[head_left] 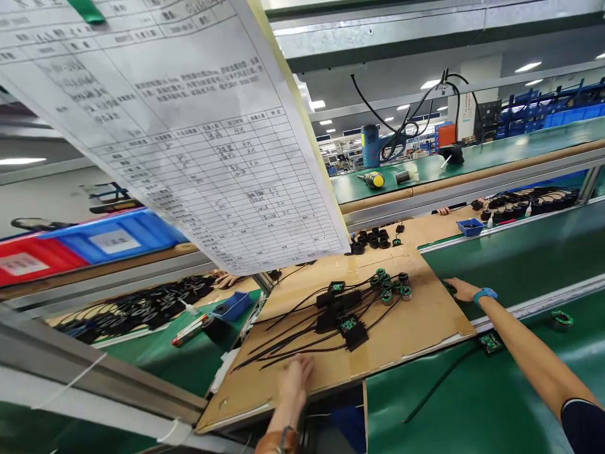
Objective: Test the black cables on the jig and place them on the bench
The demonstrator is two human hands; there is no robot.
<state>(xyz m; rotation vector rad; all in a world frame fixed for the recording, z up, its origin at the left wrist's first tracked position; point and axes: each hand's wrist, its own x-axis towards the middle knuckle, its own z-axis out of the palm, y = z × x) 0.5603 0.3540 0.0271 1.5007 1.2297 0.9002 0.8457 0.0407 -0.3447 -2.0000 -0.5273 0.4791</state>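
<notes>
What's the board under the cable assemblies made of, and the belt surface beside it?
Board: looks like brown corrugated cardboard, matte, with worn, ragged edges. Belt: green, smooth, slightly glossy, probably PVC or rubber; can't tell which. The left hand rests on the board's near edge.

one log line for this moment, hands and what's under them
left hand: flat on cardboard sheet | right hand: at sheet's far edge | wired boards: on sheet
</notes>
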